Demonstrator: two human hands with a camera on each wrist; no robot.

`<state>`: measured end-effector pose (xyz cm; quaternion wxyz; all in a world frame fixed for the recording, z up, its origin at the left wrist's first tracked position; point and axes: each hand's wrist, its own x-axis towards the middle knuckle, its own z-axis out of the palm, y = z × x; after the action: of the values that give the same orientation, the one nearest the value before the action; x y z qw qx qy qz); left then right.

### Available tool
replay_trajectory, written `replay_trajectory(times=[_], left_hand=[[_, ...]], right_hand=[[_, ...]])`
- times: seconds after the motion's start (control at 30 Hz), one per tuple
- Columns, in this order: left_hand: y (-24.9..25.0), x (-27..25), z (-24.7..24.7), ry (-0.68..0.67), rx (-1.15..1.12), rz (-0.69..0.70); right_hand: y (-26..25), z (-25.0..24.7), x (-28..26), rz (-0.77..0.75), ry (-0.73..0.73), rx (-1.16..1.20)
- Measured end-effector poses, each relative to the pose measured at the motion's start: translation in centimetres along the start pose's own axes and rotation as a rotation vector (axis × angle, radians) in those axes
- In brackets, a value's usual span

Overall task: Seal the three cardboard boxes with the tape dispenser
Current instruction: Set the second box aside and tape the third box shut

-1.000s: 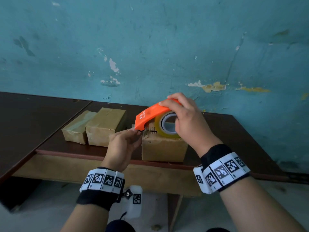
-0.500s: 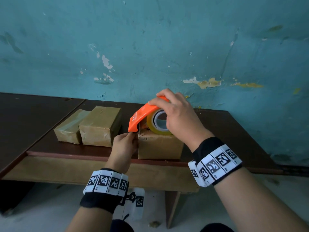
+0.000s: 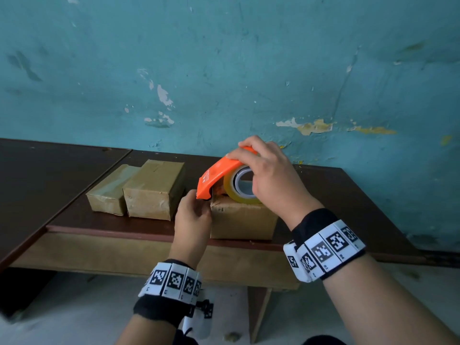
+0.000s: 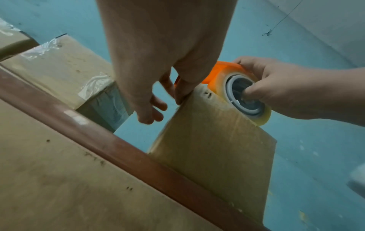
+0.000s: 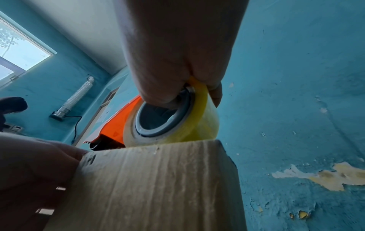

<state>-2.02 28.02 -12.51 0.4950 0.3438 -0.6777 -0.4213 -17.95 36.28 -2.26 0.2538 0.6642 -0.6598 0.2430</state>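
An orange tape dispenser (image 3: pixel 216 176) with a yellowish clear roll (image 3: pixel 239 195) rests tilted, nose down to the left, on the top of the near cardboard box (image 3: pixel 242 220). My right hand (image 3: pixel 270 181) grips it from above, thumb in the roll's core (image 4: pixel 245 93). My left hand (image 3: pixel 193 215) pinches the tape end at the box's top left corner (image 4: pixel 183 96), right under the dispenser's toothed nose; the clear tape itself barely shows. Two more boxes (image 3: pixel 107 195) (image 3: pixel 154 190) lie side by side to the left, with tape on them (image 4: pixel 94 84).
The boxes sit on a dark brown bench (image 3: pixel 348 195) against a peeling teal wall (image 3: pixel 224 70); the near box stands at the bench's front edge (image 3: pixel 124 232). A second dark tabletop (image 3: pixel 37 175) adjoins on the left. Bare floor lies below.
My left hand has come down from the dispenser's blade to the box's top left corner. The dispenser's nose has dipped lower toward that edge; the right hand keeps its grip.
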Motion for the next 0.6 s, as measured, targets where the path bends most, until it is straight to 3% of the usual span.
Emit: replay_trajectory(times=[0.13, 0.3, 0.47, 0.6], left_hand=[[0.0, -1.0, -0.4, -0.007, -0.113, 0.051], [-0.6, -2.4, 0.0, -0.060, -0.442, -0.060], [-0.1, -3.1, 0.4, -0.238, -0.375, -0.003], [0.2, -2.6, 0.6, -0.241, -0.354, -0.013]], right_hand=[[-0.1, -0.2, 0.0, 0.009, -0.009, 0.001], [-0.3, -0.5, 0.0, 0.018, -0.033, -0.006], [-0.2, -0.5, 0.2, 0.022, -0.049, -0.027], [-0.1, -0.4, 0.1, 0.026, -0.044, -0.036]])
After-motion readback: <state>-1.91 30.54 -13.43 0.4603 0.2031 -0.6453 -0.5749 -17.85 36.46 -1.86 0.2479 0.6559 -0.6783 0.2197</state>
